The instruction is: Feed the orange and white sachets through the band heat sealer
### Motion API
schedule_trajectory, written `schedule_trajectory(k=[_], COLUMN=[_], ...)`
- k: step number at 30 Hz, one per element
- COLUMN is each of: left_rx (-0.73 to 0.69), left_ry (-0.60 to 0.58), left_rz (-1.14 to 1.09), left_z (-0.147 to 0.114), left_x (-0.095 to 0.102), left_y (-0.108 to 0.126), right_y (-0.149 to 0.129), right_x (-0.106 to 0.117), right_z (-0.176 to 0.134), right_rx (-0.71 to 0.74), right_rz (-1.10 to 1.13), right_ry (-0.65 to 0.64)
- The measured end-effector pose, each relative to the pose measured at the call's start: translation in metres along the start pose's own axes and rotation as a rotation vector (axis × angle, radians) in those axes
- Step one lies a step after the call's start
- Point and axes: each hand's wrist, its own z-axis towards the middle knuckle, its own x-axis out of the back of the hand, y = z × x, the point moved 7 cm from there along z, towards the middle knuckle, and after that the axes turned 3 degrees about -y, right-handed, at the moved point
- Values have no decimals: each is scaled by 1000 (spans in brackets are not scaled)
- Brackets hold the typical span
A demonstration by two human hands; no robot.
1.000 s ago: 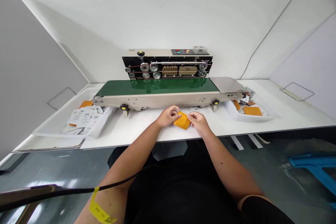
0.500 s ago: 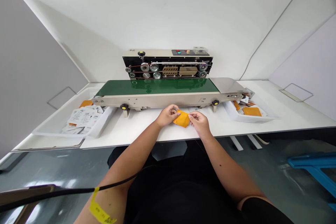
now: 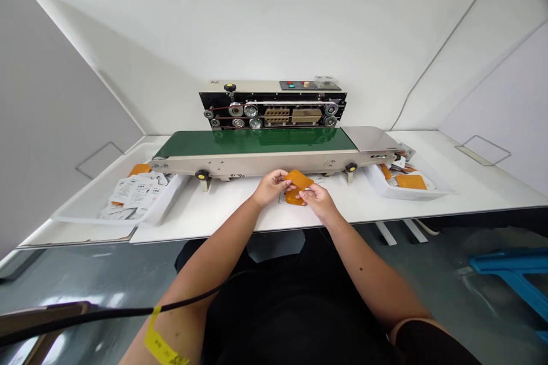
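Just in front of the belt machine, a flat orange packet (image 3: 299,178) is held tilted above the table between my two hands. My left hand (image 3: 271,188) pinches its left edge with thumb and fingers. On the other side, my right hand (image 3: 319,202) is closed on its lower right edge. A second orange piece (image 3: 294,199) shows right below, under my fingers; whether it is a separate packet lying on the table or is also held, I cannot tell.
Behind my hands stands a sealing machine with a green conveyor belt (image 3: 257,141). A white bin (image 3: 165,205) with printed packets and orange pieces is at the left. Another white bin (image 3: 436,193) with similar packets sits at the right. A blue stool (image 3: 509,262) stands lower right.
The orange packet has been raised and turned from hanging between my fingertips to a flatter, tilted pose. A second orange piece now shows below it. My right hand has shifted slightly down.
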Motion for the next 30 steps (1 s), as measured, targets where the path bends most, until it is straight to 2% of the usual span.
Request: schedule_trajectory(k=[4,7,9,11,14,16,18,20,23,26,30], left_rx=[-7,-4,-13,-27,-42,-40,-29,-21,-20,-38,-46], left_ry=[-56,-76,-68,-59,-46,-36,-34,-35,-38,-36,-39], left_rz=[23,61,114,170,220,245,259,261,253,252,264], left_z=[-1,-3,-4,-5,-6,-6,-6,-6,-6,-6,-6], left_x=[-4,-6,-5,-5,-4,-3,-3,-4,-5,-5,-5], left_y=[-3,-3,-1,1,3,3,2,2,3,4,3], right_y=[-27,-69,-105,-140,-173,-177,-172,-164,-156,-156,-166], right_x=[4,19,39,67,108,124,128,122,108,107,141], right_z=[-1,8,22,41,78,104,127,143,155,155,136], right_rx=[106,205,287,368,369,262,117,4,-65,-4,232], right_rz=[-19,-98,-111,-65,28,61,76,87,106,123,55], right_ry=[131,181,246,363,556,607,592,549,488,506,720])
